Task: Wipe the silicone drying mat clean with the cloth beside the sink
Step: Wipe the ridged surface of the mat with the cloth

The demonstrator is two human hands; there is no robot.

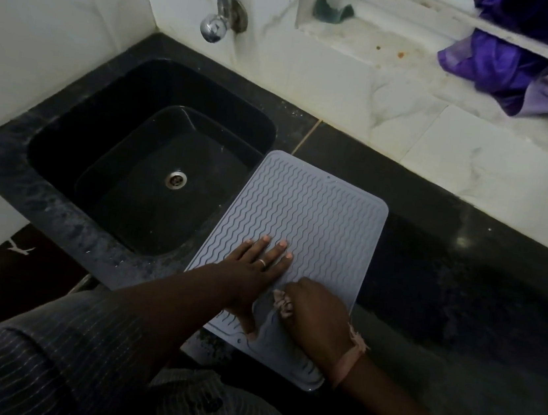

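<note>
A grey silicone drying mat (313,212) with wavy ridges lies on the black counter just right of the sink, its near end over the counter's front edge. My left hand (254,270) presses flat on the mat's near half, fingers straight and spread. My right hand (316,312) is curled over a small pinkish cloth (283,303) on the mat's near right part; only a scrap of the cloth shows by my fingers.
A black sink (147,157) with a steel drain sits left of the mat, under a chrome tap (218,4). Dark counter (465,265) stretches right. A purple cloth (510,74) hangs at the window ledge, with a green sponge (331,11) at the back.
</note>
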